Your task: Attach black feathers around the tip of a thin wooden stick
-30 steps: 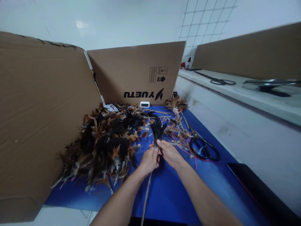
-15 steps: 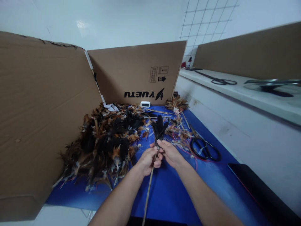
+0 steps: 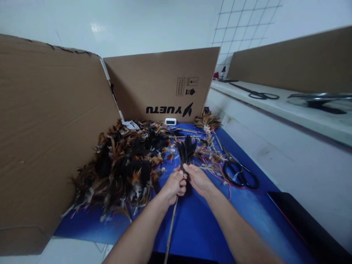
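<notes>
Hands meet at the middle of the blue mat [image 3: 209,223], both closed on one thin stick [image 3: 171,227]. The left hand [image 3: 173,185] is fisted round the stick just below its tuft of black feathers [image 3: 186,149]; the right hand [image 3: 198,179] touches it from three o'clock, fingertips pinched at the base of the tuft. The stick's long axis runs from six o'clock, down between the forearms toward the body, up to twelve, where the feathers fan out just above the knuckles. Each hand sits equally close to the binding point. A heap of brown and black feathers [image 3: 121,168] lies at nine to ten o'clock, against the cardboard screen [image 3: 52,121]. Black scissors [image 3: 238,172] rest at two o'clock, near the right hand, apart from it.
</notes>
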{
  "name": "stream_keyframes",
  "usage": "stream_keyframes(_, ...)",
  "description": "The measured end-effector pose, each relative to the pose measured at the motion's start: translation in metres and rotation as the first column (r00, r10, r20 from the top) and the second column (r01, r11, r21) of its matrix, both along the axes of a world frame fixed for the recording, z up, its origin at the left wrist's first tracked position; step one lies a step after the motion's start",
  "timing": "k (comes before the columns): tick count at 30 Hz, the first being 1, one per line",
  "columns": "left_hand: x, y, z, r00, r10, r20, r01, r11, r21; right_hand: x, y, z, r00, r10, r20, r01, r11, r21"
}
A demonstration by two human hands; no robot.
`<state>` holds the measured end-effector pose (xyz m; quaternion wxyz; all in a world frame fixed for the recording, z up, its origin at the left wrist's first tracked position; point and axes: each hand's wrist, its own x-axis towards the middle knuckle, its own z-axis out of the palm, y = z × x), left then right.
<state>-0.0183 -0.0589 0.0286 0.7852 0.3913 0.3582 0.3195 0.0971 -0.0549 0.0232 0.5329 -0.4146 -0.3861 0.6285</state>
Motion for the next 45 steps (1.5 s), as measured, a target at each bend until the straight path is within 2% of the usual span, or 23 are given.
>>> stream_keyframes(3, 0.004, -0.004, 0.0, 0.981, 0.077, -0.178, -0.058, 0.992, 0.112, -0.002, 0.001, -0.002, 0.993, -0.064, 0.097, 0.061, 0.998, 0.032)
stream_keyframes(6, 0.006, -0.005, -0.004, 0.939, 0.13, -0.318, -0.063, 0.975, 0.213, -0.004, 0.003, -0.003, 0.954, -0.153, 0.259, 0.14, 0.988, 0.068)
stream_keyframes(9, 0.007, -0.004, -0.012, 0.916, 0.159, -0.367, -0.048, 0.954, 0.294, -0.005, 0.004, -0.001, 0.924, -0.171, 0.341, 0.165, 0.985, 0.047)
stream_keyframes(14, 0.009, -0.004, -0.019, 0.914, 0.15, -0.377, -0.021, 0.946, 0.323, -0.004, 0.002, 0.001, 0.942, -0.106, 0.319, 0.129, 0.99, -0.05)
stream_keyframes(17, 0.009, -0.007, -0.014, 0.943, 0.11, -0.315, -0.024, 0.964, 0.265, -0.001, 0.001, 0.002, 0.948, -0.076, 0.31, 0.096, 0.994, -0.051)
stream_keyframes(22, 0.007, -0.006, -0.003, 0.997, 0.007, -0.08, 0.001, 0.995, 0.102, 0.004, 0.0, 0.007, 0.954, -0.046, 0.297, 0.06, 0.998, -0.038)
stream_keyframes(30, -0.001, 0.007, -0.007, 0.981, -0.082, 0.176, 0.114, 0.977, -0.179, 0.011, 0.001, 0.004, 0.974, 0.045, 0.221, -0.037, 0.999, -0.038)
stream_keyframes(35, -0.007, 0.01, -0.008, 0.944, -0.159, 0.29, 0.22, 0.957, -0.19, 0.015, 0.002, 0.001, 0.99, 0.055, 0.128, -0.051, 0.998, -0.035)
stream_keyframes(45, -0.012, 0.007, -0.001, 0.927, -0.257, 0.274, 0.301, 0.944, -0.132, 0.019, -0.001, 0.004, 0.986, 0.145, 0.082, -0.142, 0.989, -0.042)
